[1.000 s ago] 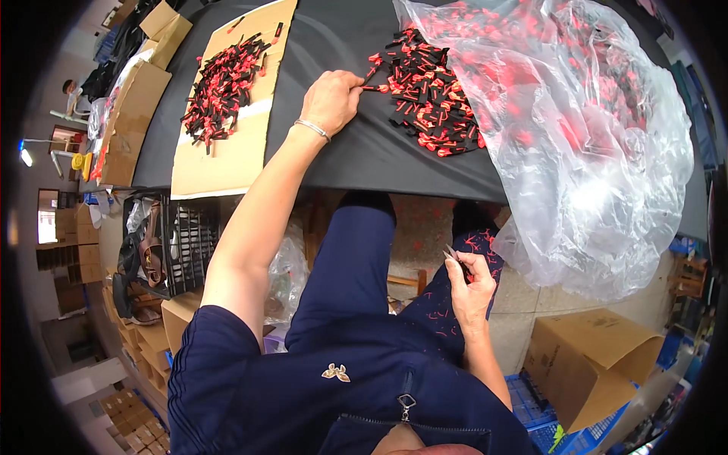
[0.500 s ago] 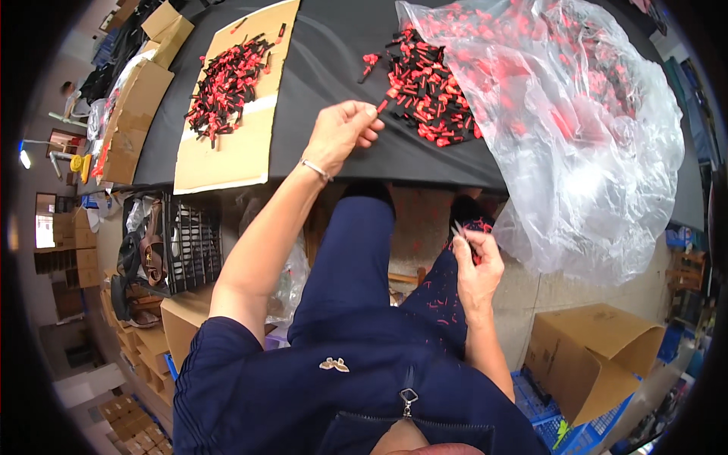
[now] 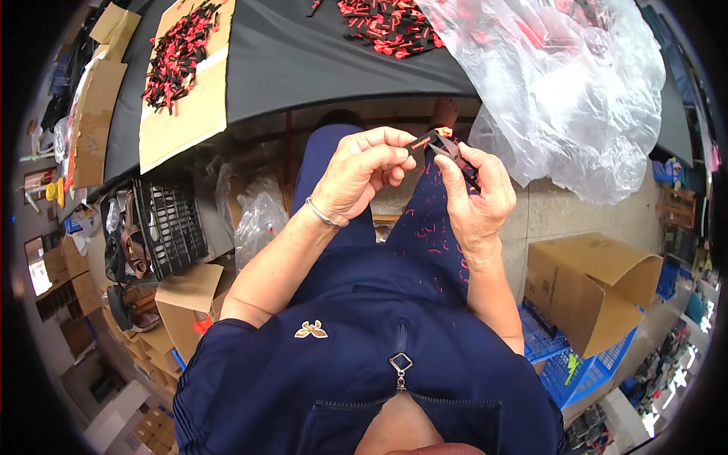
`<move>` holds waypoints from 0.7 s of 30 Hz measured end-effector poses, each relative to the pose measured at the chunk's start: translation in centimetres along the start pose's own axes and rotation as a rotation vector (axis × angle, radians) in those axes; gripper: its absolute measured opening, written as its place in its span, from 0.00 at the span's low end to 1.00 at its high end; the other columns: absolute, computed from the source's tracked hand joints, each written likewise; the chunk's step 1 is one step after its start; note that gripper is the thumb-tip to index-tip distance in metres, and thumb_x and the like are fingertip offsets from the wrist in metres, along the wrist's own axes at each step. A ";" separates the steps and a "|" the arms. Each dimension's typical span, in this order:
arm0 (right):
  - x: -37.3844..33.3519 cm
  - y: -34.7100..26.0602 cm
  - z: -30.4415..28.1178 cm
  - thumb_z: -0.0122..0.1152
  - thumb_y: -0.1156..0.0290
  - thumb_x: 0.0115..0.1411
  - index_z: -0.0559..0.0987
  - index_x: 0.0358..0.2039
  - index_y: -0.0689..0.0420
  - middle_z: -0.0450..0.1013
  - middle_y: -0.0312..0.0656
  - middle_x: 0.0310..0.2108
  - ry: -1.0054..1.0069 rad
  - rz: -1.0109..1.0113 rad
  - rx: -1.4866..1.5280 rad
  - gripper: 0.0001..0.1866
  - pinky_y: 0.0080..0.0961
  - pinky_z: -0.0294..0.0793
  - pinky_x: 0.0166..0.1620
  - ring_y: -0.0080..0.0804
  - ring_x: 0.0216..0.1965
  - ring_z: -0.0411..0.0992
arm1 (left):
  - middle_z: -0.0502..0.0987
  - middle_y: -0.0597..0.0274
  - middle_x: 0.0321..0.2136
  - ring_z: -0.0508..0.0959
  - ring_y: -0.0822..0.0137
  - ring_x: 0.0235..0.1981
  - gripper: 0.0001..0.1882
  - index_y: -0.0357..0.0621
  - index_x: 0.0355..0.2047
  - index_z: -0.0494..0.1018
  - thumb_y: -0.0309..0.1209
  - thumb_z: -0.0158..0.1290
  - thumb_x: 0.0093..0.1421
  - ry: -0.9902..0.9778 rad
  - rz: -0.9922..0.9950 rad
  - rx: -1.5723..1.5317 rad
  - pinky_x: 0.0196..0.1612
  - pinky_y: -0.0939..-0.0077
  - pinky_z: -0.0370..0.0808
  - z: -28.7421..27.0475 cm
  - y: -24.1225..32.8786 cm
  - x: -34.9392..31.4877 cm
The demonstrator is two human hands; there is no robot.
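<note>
Head cam: the left hand [image 3: 355, 176] is now off the table and over the lap, fingers pinched on a black-and-red strip [image 3: 422, 142], right up at the snips [image 3: 450, 150] in the curled right hand [image 3: 481, 199]. So strip and blades are together; can't tell if they're closed. Red scraps [image 3: 434, 245] dot the trousers. A plastic bag [image 3: 584, 125] overhangs the table's right side, partly covering the strip pile [image 3: 390, 29].
</note>
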State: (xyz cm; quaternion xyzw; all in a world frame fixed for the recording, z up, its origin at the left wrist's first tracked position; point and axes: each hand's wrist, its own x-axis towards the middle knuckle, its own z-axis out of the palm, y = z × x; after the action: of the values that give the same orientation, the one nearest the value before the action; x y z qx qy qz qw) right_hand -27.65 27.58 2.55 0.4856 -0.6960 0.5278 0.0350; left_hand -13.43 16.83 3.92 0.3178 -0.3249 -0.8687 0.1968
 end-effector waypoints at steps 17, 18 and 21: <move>-1.1 0.3 -1.0 0.73 0.70 0.43 0.78 0.31 0.59 0.72 0.36 0.20 0.025 -0.121 -0.123 0.15 0.23 0.67 0.22 0.29 0.19 0.68 | 0.76 0.61 0.24 0.72 0.77 0.22 0.09 0.34 0.36 0.73 0.25 0.52 0.56 -0.008 -0.011 -0.059 0.28 0.83 0.69 0.5 -1.8 -0.7; -1.2 0.4 -1.0 0.73 0.70 0.43 0.78 0.31 0.59 0.72 0.36 0.20 0.017 -0.122 -0.135 0.15 0.23 0.67 0.22 0.29 0.19 0.68 | 0.75 0.62 0.24 0.71 0.77 0.22 0.08 0.34 0.36 0.72 0.25 0.51 0.56 -0.003 -0.017 -0.067 0.28 0.83 0.69 0.5 -1.9 -0.6; -1.4 0.7 -0.8 0.73 0.69 0.43 0.78 0.31 0.58 0.72 0.36 0.19 0.002 -0.122 -0.148 0.15 0.23 0.67 0.22 0.29 0.19 0.68 | 0.75 0.62 0.23 0.71 0.77 0.21 0.07 0.35 0.35 0.72 0.25 0.51 0.57 0.001 -0.032 -0.091 0.28 0.83 0.68 0.2 -2.2 -0.4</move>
State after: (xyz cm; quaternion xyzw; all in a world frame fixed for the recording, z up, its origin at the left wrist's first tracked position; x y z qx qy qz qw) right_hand -27.83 29.05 1.63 0.5227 -0.7022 0.4722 0.1038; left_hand -13.58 18.72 2.71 0.3140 -0.2797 -0.8856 0.1972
